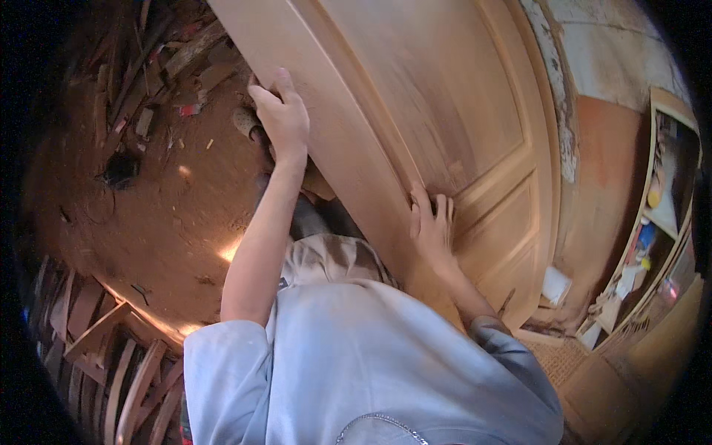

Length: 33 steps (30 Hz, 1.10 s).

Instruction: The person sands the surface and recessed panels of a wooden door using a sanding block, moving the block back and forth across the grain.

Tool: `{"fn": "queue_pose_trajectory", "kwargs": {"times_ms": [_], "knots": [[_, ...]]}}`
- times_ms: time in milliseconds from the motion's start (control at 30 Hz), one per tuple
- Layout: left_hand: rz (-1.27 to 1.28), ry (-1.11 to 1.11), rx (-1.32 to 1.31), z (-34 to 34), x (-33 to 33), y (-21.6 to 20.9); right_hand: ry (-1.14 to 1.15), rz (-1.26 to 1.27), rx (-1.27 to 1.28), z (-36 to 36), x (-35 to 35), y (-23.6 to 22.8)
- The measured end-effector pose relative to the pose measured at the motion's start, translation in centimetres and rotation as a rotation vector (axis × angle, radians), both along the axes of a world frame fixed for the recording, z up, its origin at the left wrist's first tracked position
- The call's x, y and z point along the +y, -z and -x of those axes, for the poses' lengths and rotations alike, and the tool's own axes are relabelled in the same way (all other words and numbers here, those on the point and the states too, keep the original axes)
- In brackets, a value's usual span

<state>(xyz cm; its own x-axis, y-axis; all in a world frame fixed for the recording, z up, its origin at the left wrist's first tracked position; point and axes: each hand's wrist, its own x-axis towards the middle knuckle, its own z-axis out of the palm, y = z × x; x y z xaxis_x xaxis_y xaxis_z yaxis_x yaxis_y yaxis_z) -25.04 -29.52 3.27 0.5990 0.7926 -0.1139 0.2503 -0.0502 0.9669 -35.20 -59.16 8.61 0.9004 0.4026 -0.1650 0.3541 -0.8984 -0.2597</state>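
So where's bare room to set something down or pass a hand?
Mostly bare: brown floor left of the left forearm, between upper-left scrap wood and lower-left wood pieces, dotted with small bits; for a hand, the door face between left hand and right hand. Crowded: both wood heaps and, far right, the shelf unit.

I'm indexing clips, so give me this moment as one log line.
left hand: gripping left edge of panelled wooden door | right hand: on its face, palm hidden | wood scraps: on dirt floor, left
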Motion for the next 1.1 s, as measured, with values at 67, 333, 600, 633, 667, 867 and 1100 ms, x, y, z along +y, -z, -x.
{"fn": "queue_pose_trajectory", "kwargs": {"times_ms": [67,333,600,633,667,867,1100], "knots": [[-0.004,-0.019,0.018,0.0,0.0,-0.5,-0.037,0.0,-0.021,-0.3,0.9,0.1],[-0.018,-0.016,0.072,-0.6,-0.5,-0.6,-0.096,-0.189,-0.339,-19.9,21.0,3.5],[0.029,-0.014,-0.031,1.2,1.1,0.5,-0.073,-0.144,-0.231,-9.9,14.1,1.9],[0.032,-0.014,-0.035,0.9,0.8,0.3,0.0,-0.018,-0.016,-7.6,11.1,0.8],[0.076,-0.009,-0.034,0.1,0.0,-0.5,0.038,-0.053,0.007,-5.6,7.7,0.2],[0.049,-0.062,-0.131,0.0,0.4,0.0,-0.027,-0.074,0.038,0.2,0.1,0.1],[0.169,-0.055,-0.034,-0.1,0.0,-0.6,-0.165,0.039,-0.11,-2.2,2.4,0.6]]}}
